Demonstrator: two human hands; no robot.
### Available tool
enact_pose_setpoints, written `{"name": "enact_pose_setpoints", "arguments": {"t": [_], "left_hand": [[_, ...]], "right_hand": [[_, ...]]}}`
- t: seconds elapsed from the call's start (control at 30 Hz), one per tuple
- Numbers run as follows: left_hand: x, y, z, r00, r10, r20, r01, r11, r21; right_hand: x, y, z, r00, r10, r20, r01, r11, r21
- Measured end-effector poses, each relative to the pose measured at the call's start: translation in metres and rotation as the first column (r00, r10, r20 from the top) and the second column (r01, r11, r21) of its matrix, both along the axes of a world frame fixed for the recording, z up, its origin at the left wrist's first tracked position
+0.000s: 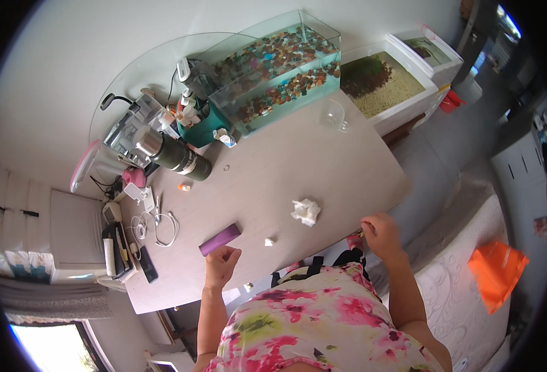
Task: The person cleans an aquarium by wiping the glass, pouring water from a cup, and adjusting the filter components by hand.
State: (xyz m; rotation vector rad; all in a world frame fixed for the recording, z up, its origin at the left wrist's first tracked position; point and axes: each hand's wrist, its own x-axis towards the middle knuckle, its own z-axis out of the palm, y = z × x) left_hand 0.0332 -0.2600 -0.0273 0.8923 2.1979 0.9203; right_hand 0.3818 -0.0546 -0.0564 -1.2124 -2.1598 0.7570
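My left hand [221, 266], loosely curled, is at the table's near edge, just below a purple case [220, 239]; whether it touches the case or holds anything cannot be told. Off the table's near right corner is my right hand [382, 235], its fingers curled, with a small yellowish bit showing at the fingertips that is too small to name. Between the hands, crumpled white tissue [306, 212] lies on the table [273, 172], with a smaller white wad [269, 242] nearer to me. A small bottle with an orange cap [184, 187] lies farther left.
A glass fish tank [282, 74] with coloured pebbles stands at the back, beside a clear cup [333, 115]. A dark green thermos [180, 156], white cables [166, 232] and a black phone-like device [148, 265] are at left. An orange bag [497, 275] lies on the mattress [459, 283] at right.
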Motion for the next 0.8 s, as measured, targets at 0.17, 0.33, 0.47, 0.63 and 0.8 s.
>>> {"name": "enact_pose_setpoints", "arguments": {"t": [0.17,0.33,0.47,0.63,0.8], "left_hand": [[0.073,0.045,0.007,0.992,0.127,-0.015,-0.128,0.989,-0.074],[0.134,0.090,0.033,0.995,0.058,-0.080,-0.071,0.983,-0.167],[0.156,0.111,0.046,0.985,0.122,-0.121,-0.144,0.969,-0.199],[0.169,0.133,0.059,0.978,0.172,-0.115,-0.195,0.951,-0.238],[0.174,0.137,0.068,0.969,0.190,-0.158,-0.224,0.944,-0.242]], "right_hand": [[0.053,0.083,-0.021,0.997,0.069,-0.028,-0.071,0.994,-0.077],[0.092,0.150,-0.040,0.978,0.210,0.004,-0.209,0.975,-0.070],[0.095,0.174,-0.048,0.960,0.280,-0.031,-0.281,0.956,-0.083],[0.086,0.184,-0.060,0.938,0.324,-0.121,-0.338,0.932,-0.130],[0.070,0.197,-0.053,0.883,0.453,-0.121,-0.467,0.876,-0.122]]}}
